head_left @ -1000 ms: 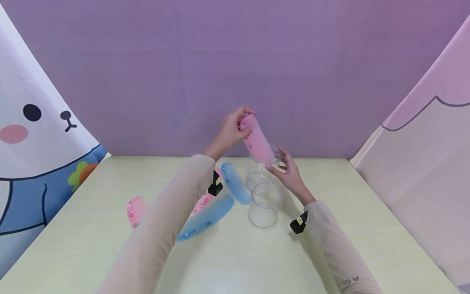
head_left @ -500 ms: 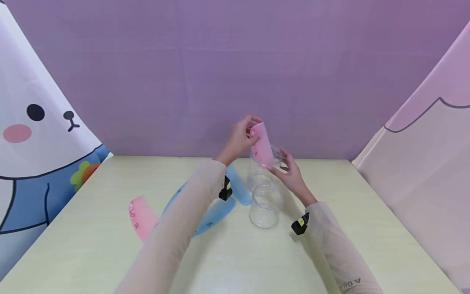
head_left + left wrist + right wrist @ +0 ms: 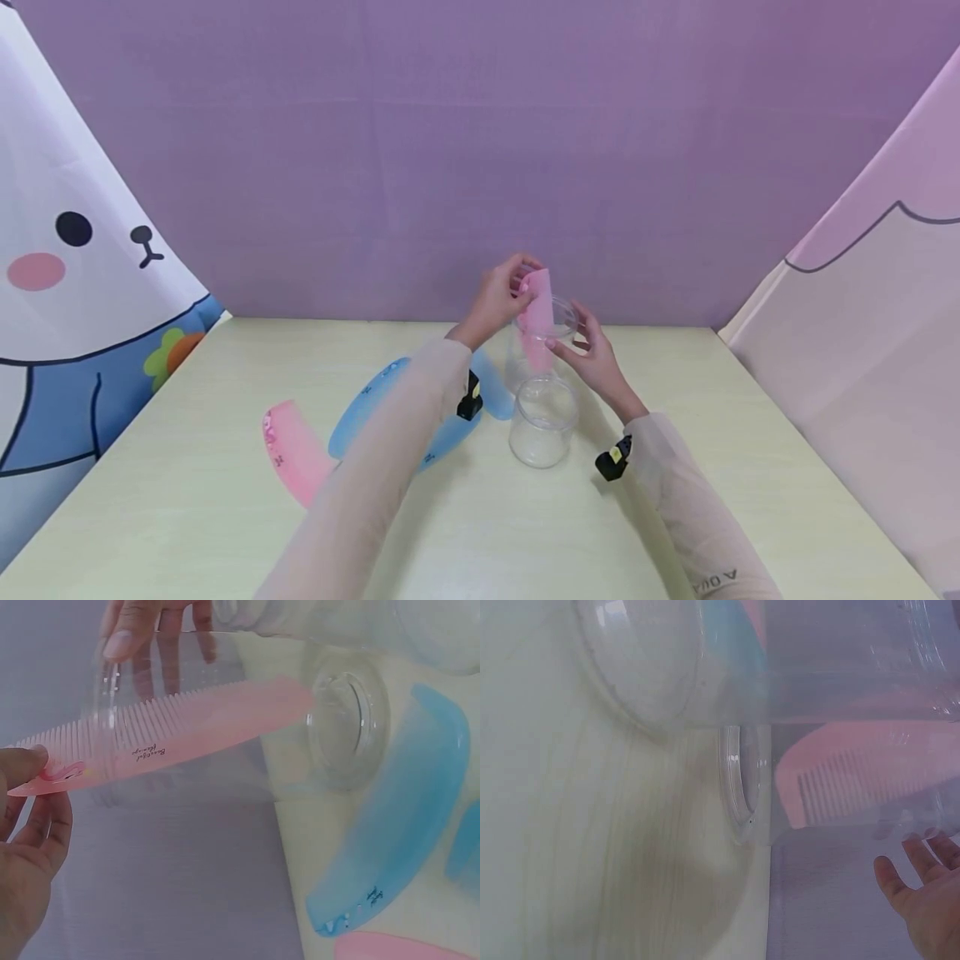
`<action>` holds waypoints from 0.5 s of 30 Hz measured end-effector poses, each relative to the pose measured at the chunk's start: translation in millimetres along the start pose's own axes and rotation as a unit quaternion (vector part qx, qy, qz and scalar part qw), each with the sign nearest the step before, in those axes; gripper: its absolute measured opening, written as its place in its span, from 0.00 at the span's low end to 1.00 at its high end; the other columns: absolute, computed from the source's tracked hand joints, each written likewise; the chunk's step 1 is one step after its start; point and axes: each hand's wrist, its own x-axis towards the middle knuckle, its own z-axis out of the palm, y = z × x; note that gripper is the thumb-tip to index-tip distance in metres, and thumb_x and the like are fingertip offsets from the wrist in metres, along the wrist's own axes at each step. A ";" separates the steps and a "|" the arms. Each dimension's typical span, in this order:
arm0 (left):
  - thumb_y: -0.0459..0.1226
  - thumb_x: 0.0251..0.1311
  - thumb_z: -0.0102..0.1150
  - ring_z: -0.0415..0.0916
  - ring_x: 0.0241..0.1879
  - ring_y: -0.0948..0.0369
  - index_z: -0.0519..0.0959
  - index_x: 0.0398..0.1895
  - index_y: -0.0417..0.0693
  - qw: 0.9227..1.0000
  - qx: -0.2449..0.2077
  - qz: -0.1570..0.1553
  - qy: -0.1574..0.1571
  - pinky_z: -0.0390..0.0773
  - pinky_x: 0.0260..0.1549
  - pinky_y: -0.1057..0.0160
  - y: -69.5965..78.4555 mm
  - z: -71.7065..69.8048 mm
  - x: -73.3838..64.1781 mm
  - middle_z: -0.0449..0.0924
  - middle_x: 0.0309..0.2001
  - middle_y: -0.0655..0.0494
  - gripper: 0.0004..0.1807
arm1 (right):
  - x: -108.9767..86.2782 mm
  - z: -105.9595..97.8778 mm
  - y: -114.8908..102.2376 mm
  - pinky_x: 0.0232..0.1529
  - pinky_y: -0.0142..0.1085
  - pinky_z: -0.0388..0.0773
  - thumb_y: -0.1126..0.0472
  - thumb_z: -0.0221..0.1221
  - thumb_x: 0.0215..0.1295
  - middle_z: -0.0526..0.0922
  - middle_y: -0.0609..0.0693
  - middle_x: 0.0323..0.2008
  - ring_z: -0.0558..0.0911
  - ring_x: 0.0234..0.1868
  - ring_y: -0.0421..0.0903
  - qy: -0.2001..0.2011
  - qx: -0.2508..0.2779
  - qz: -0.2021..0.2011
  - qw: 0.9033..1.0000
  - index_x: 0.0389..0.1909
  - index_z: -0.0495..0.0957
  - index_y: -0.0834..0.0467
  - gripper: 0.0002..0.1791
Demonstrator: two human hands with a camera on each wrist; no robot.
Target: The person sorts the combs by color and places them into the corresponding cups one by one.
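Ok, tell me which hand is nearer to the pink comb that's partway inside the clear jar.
The left. The left hand pinches the pink comb by its upper end; the right hand holds the clear jar from outside, near its rim.

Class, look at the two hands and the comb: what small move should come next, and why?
Probably the left hand should lower the pink comb a little deeper into the rear clear jar. It pinches the comb's upper end above the rim, the lower end seems to stop short of the base, and the right hand holds the jar near its rim.
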 end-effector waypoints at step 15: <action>0.28 0.57 0.56 0.77 0.39 0.56 0.71 0.51 0.49 1.000 0.025 0.000 -0.015 0.81 0.32 0.68 -8.1 3.1 -2.6 0.77 0.46 0.48 0.18 | 0.2 -0.4 0.4 0.60 0.54 0.64 0.57 0.61 0.58 0.58 0.60 0.67 0.62 0.65 0.59 0.003 0.000 -0.003 1.000 0.69 0.48 0.56 0.43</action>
